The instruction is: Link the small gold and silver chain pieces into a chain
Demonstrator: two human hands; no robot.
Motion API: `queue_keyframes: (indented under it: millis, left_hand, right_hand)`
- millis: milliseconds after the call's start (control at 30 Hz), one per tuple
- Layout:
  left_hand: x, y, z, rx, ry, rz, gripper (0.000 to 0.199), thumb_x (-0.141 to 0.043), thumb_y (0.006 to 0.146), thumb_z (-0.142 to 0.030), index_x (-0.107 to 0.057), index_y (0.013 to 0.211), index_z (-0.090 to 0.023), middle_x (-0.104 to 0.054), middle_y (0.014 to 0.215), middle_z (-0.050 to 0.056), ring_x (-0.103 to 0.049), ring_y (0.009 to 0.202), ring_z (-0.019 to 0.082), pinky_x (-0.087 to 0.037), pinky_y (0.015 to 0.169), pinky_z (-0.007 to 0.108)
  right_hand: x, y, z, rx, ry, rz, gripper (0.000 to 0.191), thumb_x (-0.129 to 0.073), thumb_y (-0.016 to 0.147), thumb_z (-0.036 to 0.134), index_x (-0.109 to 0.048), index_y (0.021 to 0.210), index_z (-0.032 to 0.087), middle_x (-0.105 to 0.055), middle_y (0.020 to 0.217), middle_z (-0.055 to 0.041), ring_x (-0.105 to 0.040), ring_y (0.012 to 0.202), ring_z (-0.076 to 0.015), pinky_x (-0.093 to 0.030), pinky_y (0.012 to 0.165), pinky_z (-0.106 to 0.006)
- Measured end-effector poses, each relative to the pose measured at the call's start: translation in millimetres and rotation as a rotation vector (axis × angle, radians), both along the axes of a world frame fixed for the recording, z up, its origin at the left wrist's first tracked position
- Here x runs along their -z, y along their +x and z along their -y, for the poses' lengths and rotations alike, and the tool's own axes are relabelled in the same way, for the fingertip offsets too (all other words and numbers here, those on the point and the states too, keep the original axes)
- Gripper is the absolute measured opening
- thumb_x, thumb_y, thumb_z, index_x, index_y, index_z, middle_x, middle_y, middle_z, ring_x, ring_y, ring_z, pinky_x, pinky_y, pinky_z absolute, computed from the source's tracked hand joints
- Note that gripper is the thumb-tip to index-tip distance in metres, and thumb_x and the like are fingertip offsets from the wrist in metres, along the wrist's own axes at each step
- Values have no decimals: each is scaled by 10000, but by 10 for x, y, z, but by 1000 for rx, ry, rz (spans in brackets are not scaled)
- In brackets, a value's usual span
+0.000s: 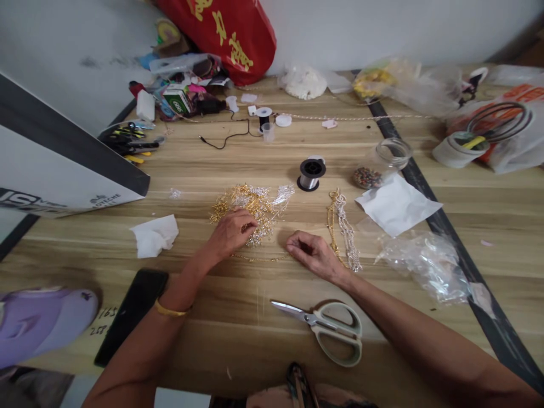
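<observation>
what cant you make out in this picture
Head view:
What, if anything, the left hand holds at the chain pile: hidden by the hand.
Whether the right hand grips the thin chain: too small.
Top of the red bag: cut off by the upper edge.
Left end of the purple thing: cut off by the left edge.

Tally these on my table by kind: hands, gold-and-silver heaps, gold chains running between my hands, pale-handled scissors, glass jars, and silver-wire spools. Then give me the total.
Hands: 2, the left hand and the right hand
Gold-and-silver heap: 1
Gold chain between the hands: 1
Pale-handled scissors: 1 pair
Glass jar: 1
Silver-wire spool: 1
Total: 7
</observation>
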State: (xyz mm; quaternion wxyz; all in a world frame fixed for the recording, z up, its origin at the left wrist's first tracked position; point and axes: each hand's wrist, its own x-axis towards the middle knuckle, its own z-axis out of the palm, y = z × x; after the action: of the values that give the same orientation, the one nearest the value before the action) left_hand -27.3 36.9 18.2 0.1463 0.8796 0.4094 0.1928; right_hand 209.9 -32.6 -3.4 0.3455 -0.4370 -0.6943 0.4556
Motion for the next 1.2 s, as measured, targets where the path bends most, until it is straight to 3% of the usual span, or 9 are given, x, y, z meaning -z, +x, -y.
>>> queue_keyframes:
  millis: [300, 500, 733, 933, 1200]
  left_hand:
    - [28, 155, -67, -2, 36, -88, 125, -568, 834, -192, -689, 845, -162, -661, 816, 51, -560, 853, 194, -425, 888, 374]
    - [75, 205, -120, 30, 43, -140, 141, -555, 840, -187, -686, 790, -176, -637, 791, 40, -555, 810, 186, -416, 890, 368]
    - [29, 194, -101, 12, 1, -137, 138, -551, 809, -130, -663, 735, -162, -640, 764, 45, -556, 789, 185, -412, 889, 368]
    - [-10, 131, -63, -31, -49, -12, 118, -568, 801, -141, -652, 722, -163, -671, 750, 31, -577, 761, 167, -435, 855, 351]
    - [-46, 41, -19, -202, -214, 142, 79, -622, 770, -203, -687, 744, -167, -708, 761, 32, -623, 743, 159, -480, 728, 300]
  right_hand:
    - [-10, 1, -3, -3, -4, -4, 169, -515, 878, 302, -562, 817, 151, -509, 659, 5, -435, 591, -103, -347, 542, -224]
    - [-26, -2, 6, 5, -7, -16, 184, -515, 879, 317, -567, 821, 151, -504, 650, 5, -429, 586, -104, -350, 538, -227]
    - [-28, -3, 6, 5, -18, -18, 169, -519, 875, 297, -562, 812, 147, -499, 653, 8, -428, 588, -101, -345, 547, -222]
    - [-9, 4, 4, -8, -17, -18, 177, -513, 880, 307, -561, 820, 148, -495, 653, 10, -420, 583, -99, -339, 543, -221]
    - [-10, 1, 4, -6, -9, -20, 171, -516, 878, 304, -564, 822, 150, -508, 662, 3, -440, 598, -106, -354, 553, -226]
